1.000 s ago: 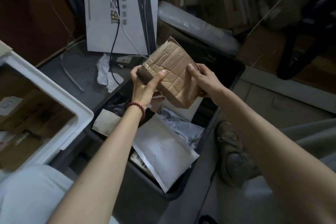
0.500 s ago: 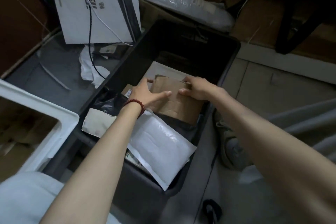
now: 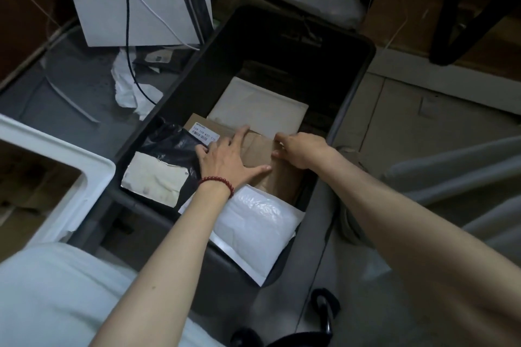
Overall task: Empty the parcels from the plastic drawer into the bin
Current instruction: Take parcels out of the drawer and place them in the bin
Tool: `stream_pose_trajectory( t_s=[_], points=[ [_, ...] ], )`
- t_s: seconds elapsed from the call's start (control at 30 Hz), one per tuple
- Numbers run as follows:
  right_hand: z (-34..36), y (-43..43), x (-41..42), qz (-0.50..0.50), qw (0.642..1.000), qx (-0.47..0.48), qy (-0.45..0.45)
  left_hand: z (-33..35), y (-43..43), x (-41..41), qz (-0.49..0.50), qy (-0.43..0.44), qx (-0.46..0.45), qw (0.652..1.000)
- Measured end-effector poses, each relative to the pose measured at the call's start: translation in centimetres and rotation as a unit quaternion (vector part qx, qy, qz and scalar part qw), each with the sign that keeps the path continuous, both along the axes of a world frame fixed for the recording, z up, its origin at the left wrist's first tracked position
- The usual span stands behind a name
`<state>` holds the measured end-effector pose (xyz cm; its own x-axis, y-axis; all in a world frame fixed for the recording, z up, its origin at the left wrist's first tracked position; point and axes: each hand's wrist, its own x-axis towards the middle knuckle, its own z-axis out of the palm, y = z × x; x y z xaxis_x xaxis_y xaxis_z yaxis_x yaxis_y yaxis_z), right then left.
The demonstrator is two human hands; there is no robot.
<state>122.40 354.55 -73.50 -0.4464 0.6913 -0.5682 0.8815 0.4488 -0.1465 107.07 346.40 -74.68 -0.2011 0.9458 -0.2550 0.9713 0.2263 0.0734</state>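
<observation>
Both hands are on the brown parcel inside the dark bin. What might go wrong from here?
1. The white padded mailer sticks out over the near rim of the bin; pushing the brown parcel down beside it may tip the mailer out.
2. The brown parcel seems to rest on other parcels, so it may slide once the left hand and right hand let go.

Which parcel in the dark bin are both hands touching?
The crumpled brown paper parcel in the middle: the left hand presses it, the right hand grips its edge; the white padded envelope lies nearer, unheld.
</observation>
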Motion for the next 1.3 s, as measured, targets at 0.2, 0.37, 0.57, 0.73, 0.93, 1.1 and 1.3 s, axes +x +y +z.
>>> stream_pose_trajectory(
  t_s=[0.2, 0.37, 0.57, 0.73, 0.93, 1.1, 1.3],
  points=[
    [-0.1, -0.7, 0.5, 0.056, 0.996, 0.053, -0.034, -0.2, 0.5, 0.0, -0.005, 0.01, -0.009, 1.0],
    [-0.7, -1.2, 0.3, 0.034, 0.996, 0.082, 0.021, -0.3, 2.1, 0.0, -0.004, 0.013, -0.08, 0.997],
    [-1.6, -0.8, -0.4, 0.024, 0.997, 0.078, 0.004, -0.7, 2.7, 0.1, -0.01, 0.067, -0.108, 0.992],
    [-1.8, -0.6, -0.3, 0.032, 0.998, 0.048, -0.009, -1.0, 1.4, -0.3, -0.015, 0.062, -0.074, 0.995],
    [-1.5, -1.5, -0.2, 0.046, 0.99, 0.125, 0.035, -0.8, -1.5, -0.3, 0.017, 0.011, 0.077, 0.997],
    [-0.1, -2.0, -0.5, 0.031, 0.982, 0.174, 0.069, 0.8, -3.0, -1.1, 0.049, -0.003, 0.158, 0.986],
    [2.9, -3.6, -3.4, 0.059, 0.967, 0.209, 0.135, 3.4, -5.8, -4.2, 0.093, 0.012, 0.193, 0.977]
  ],
)
